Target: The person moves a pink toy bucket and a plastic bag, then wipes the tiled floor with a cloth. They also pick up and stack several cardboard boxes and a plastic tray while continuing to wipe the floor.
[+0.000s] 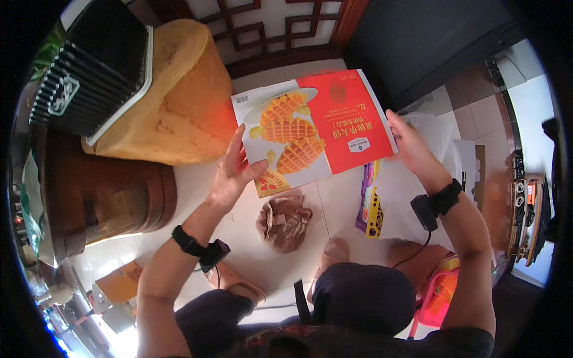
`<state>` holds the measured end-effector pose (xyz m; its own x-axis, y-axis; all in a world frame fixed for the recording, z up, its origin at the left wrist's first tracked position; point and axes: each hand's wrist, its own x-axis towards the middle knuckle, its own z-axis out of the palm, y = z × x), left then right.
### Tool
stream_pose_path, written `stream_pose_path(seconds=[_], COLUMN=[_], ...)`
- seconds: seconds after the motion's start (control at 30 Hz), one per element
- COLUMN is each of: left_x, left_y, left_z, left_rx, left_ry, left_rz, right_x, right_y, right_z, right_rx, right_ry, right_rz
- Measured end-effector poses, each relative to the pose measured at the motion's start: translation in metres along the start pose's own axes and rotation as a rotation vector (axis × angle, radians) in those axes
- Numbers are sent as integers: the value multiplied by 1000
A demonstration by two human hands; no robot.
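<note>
A red and white cardboard waffle box (313, 129) is held up between my two hands, its printed waffle picture facing up and its lettering upside down to me. My left hand (235, 168) grips its lower left edge, the thumb on the printed face. At the right edge, my right hand (408, 142) holds the box by its side; some of its fingers are hidden. Beneath the box, a crumpled brown paper bag (284, 223) lies on the floor tiles. Purple and yellow packages (370, 203) lie on or beside a white plastic bag (403, 210) to the right.
A large wooden stump (188, 98) stands at the left, with a black ribbed container (94, 67) by it. Ahead is a wooden lattice panel (277, 27). A pink basket (436, 304) sits at the lower right. A yellow-brown box (118, 282) lies at the lower left.
</note>
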<state>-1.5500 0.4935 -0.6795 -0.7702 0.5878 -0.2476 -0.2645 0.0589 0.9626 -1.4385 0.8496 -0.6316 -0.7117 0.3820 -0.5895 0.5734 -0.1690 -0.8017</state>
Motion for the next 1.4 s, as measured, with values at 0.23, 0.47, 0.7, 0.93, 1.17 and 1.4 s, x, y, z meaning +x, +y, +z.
stream_pose_path(seconds=[0.23,0.47,0.7,0.93,1.17,1.4], left_x=[107,139,133,58,16,-15], left_y=[-9,-34,-50,-121,-247,-197], left_z=[-14,2,7,157,263,289], left_rx=[130,1571,1561,622,421,-97], left_ry=[167,210,476,-265,-233,-367], left_rz=[266,832,700,-147,-23,-541], right_x=[53,152,45,-79,-84,-72], right_y=[8,7,-23,67,171,241], right_z=[21,25,-25,-79,-27,-77], right_rx=[272,162,288,204,-972,-644], right_ry=[-63,363,242,1014,1007,926], right_rz=[-252,-630,-796,-569,-540,-52])
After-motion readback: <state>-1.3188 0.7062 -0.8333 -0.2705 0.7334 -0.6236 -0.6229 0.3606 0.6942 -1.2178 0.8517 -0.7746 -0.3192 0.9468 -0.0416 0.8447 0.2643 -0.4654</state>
